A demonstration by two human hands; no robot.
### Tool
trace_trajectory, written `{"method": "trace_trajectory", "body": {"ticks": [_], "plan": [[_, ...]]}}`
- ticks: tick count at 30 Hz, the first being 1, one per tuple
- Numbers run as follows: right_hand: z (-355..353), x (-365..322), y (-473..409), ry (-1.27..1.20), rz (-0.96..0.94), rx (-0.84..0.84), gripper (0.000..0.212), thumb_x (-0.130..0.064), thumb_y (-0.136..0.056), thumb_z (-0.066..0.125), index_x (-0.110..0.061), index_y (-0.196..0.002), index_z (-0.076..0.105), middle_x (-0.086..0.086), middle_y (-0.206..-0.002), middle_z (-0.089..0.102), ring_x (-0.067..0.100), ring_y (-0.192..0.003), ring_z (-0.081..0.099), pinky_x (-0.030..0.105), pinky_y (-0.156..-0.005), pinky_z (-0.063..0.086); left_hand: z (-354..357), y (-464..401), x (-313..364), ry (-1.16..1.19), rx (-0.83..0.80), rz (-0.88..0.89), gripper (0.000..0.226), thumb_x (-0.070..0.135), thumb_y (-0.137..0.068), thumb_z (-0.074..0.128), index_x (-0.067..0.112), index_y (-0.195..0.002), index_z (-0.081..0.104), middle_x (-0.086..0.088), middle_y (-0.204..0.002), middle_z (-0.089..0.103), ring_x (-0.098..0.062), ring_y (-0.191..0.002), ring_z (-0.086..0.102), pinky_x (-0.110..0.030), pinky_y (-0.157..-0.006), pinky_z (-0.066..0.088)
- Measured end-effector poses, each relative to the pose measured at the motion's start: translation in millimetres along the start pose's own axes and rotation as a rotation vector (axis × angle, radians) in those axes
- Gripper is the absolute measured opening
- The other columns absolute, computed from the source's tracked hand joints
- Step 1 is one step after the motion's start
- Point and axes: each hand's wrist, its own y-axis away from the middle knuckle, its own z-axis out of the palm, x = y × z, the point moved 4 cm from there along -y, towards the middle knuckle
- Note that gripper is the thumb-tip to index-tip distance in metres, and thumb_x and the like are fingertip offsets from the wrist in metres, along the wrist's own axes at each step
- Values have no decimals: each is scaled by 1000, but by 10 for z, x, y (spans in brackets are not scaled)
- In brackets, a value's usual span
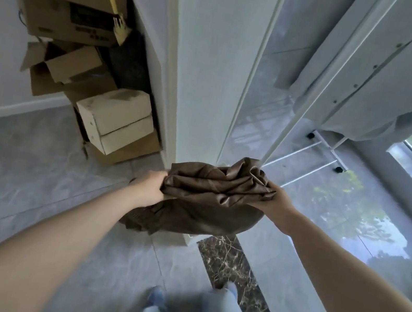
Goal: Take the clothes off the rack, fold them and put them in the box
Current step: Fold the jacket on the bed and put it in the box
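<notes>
We see the white rack [321, 137] up right of the brown garment [209, 195], a white shirt [371, 83] hanging on it. The garment hangs bunched between our 2 hands, sagging below them. Our left hand [149, 183] grips its left edge; our right hand [275, 199] pinches its right corner.

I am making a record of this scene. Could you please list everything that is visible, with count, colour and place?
garment: one, brown, bunched, held between both hands at centre
cardboard boxes: several, tan, stacked upper left by the wall
clothes rack: one, white, upper right by the window
shirt: one, white, hanging on the rack
pillar: one, white, centre
floor: grey tiles, with a dark marble strip
left hand: grips the garment's left end
right hand: grips its right end
</notes>
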Motion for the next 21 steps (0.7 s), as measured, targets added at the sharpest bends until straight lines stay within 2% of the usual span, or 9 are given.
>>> {"method": "trace_trajectory", "body": {"ticks": [2, 3, 5, 7, 11, 12, 16, 18, 21], "plan": [[-133, 33, -293, 23, 19, -34, 45, -11, -67, 90, -32, -102, 69, 15, -107, 73, 20, -93, 63, 57, -92, 51, 30, -178, 147, 21, -5, -16, 27, 47, -78, 75, 36, -92, 54, 1, -104, 65, -22, -95, 64, -39, -89, 53], [-244, 59, -551, 45, 37, -73, 48, -21, -62, 92, -34, -102, 70, 16, -109, 72, 22, -94, 65, 64, -93, 47, 90, -362, 216, 50, 2, -38, 26, 46, -80, 74, 36, -93, 53, 3, -103, 64, -20, -94, 62, -36, -89, 51], [-323, 105, -822, 45, 43, -97, 60, -34, -49, 91, -31, -106, 70, 13, -108, 74, 26, -101, 70, 58, -97, 49, 159, -532, 248, 108, 7, -52, 34, 55, -78, 72, 36, -101, 55, 7, -105, 63, -15, -95, 61, -34, -91, 50], [-421, 128, -1175, 75, 39, -125, 72, -35, -46, 90, -20, -113, 68, 11, -107, 75, 27, -107, 69, 48, -98, 53, 380, -962, 11, 170, 44, -144, 45, 64, -73, 69, 37, -107, 58, 9, -107, 66, -15, -97, 64, -39, -92, 52], [-619, 269, -1763, 151, 42, -181, 54, -11, -61, 91, -19, -109, 68, 8, -102, 75, 29, -103, 70, 41, -92, 57, 550, -1171, 262, 136, 152, -284, 32, 52, -81, 64, 31, -105, 60, 6, -97, 68, -22, -91, 66, -33, -81, 53], [-645, 331, -1924, 153, 42, -200, 50, -9, -64, 89, -22, -107, 68, 7, -101, 75, 31, -103, 70, 41, -90, 57, 595, -1231, 321, 82, 197, -320, 27, 45, -84, 63, 27, -104, 60, 3, -94, 69, -25, -89, 66, -31, -76, 51], [-659, 577, -2374, 129, 57, -249, 43, -32, -57, 80, -29, -99, 71, 4, -102, 75, 31, -103, 69, 57, -96, 52, 905, -1554, 363, 27, 318, -356, 27, 22, -85, 61, 17, -111, 60, -9, -88, 71, -32, -88, 66, -33, -72, 47], [-627, 760, -2625, 94, 55, -262, 45, -25, -56, 83, -26, -100, 70, 8, -103, 73, 32, -104, 68, 58, -98, 50, 1100, -1829, 263, 15, 353, -352, 32, 18, -84, 63, 12, -116, 60, -12, -85, 71, -34, -85, 65, -33, -70, 40], [-576, 1052, -2911, 64, 63, -234, 58, -36, -46, 79, -21, -102, 70, 13, -105, 73, 37, -107, 67, 56, -95, 53, 1331, -2126, 87, -12, 401, -321, 35, 16, -84, 64, 10, -118, 60, -12, -81, 70, -35, -81, 64, -32, -68, 32]]}}
